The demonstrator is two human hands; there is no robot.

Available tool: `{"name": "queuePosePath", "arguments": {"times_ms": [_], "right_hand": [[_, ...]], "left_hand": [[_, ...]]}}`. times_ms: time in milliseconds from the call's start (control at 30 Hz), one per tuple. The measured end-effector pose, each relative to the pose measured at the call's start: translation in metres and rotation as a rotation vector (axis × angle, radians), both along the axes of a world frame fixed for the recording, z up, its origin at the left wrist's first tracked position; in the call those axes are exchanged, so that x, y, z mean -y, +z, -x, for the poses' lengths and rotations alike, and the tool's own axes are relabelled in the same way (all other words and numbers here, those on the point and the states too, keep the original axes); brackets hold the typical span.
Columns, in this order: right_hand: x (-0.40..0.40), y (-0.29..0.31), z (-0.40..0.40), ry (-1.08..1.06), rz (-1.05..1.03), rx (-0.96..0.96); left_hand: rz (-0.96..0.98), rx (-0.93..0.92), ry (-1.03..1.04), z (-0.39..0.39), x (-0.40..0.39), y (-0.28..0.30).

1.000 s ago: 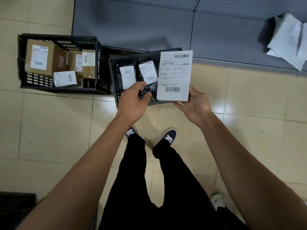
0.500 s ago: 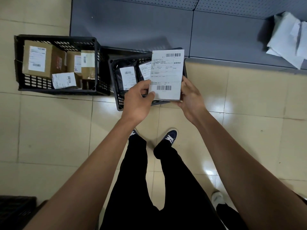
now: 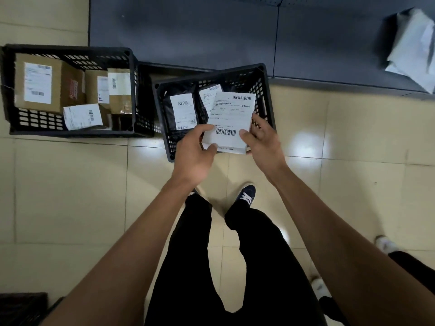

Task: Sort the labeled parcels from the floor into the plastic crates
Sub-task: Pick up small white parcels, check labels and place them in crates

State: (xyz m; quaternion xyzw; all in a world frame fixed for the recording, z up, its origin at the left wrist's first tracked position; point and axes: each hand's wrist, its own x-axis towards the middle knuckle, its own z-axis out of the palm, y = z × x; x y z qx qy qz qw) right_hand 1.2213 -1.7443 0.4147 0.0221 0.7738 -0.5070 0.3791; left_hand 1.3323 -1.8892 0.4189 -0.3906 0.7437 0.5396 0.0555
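Note:
I hold a flat white labeled parcel [image 3: 231, 118] over the near right part of the black crate [image 3: 268, 100] in the middle. My left hand [image 3: 196, 149] pinches its lower left corner, thumb on top. My right hand [image 3: 261, 137] holds its right edge, thumb on the label. Two black bags with white labels [image 3: 182, 111] lie inside this crate, the right one partly hidden by the parcel. A second black crate [image 3: 131, 90] on the left holds several brown cardboard boxes [image 3: 44, 85] with labels.
Grey-white poly mailers [image 3: 414, 50] lie on the dark grey platform [image 3: 211, 31] at the upper right. Beige tiled floor [image 3: 70, 196] surrounds the crates. My legs and dark shoes [image 3: 246, 196] stand just below the middle crate. A dark object [image 3: 21, 307] sits at the bottom left corner.
The white parcel has come down and left, from beside the middle crate to low over it. My left hand has taken hold of its lower left corner.

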Motion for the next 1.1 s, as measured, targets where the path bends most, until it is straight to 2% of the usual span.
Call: {"name": "queuePosePath", "arguments": {"times_ms": [200,533,833,1100], "right_hand": [[0.001,-0.056,0.002,-0.089,-0.019,0.032],[-0.040,-0.141,0.034,-0.075,-0.212,-0.043],[-0.051,-0.198,0.069,-0.126,-0.167,-0.044],[-0.016,-0.263,0.098,-0.029,-0.139,-0.065]], "left_hand": [[-0.053,0.059,-0.094,0.005,0.015,-0.039],[-0.045,0.134,-0.153,0.024,-0.002,-0.109],[0.014,0.128,-0.232,0.051,-0.014,-0.161],[0.063,0.121,-0.195,0.060,0.004,-0.201]]}}
